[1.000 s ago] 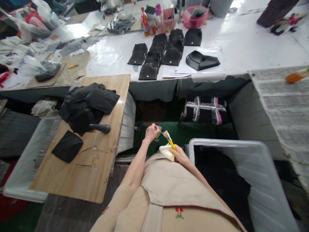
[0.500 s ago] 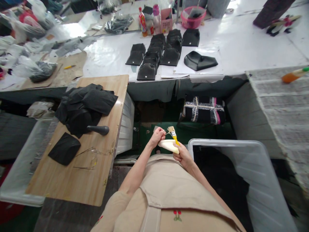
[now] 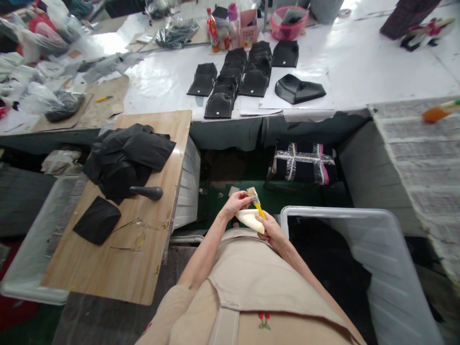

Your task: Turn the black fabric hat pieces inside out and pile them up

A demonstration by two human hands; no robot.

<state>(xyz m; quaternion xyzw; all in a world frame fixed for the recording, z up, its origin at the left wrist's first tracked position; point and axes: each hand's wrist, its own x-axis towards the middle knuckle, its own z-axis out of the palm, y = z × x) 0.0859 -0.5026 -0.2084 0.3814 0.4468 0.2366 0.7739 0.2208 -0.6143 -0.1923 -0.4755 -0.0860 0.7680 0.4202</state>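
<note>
My right hand (image 3: 272, 229) is closed around the yellow handle of a paintbrush (image 3: 260, 209) and a pale cream, curved piece (image 3: 251, 219), which lies under the brush. The brush stands tilted, its tan bristles up and to the left. At the bristle end, my left hand (image 3: 235, 203) has its fingertips pinched together against the brush head; any small bit between them is too small to make out. Both hands are in front of my beige apron (image 3: 273, 292), above the floor gap between the board and the bin.
On the left, a wooden board (image 3: 143, 268) bears black pieces (image 3: 129, 148), a dark rounded tool (image 3: 146, 192) and glasses (image 3: 138, 239). A white bin (image 3: 391, 258) with dark material stands at my right. Black moulded pieces (image 3: 253, 84) sit on the white table (image 3: 161, 81) ahead.
My left fingertips have moved right, up to the brush head; before, a thin strand stretched between them and the bristles. The brush and cream piece have shifted slightly in my right hand.
</note>
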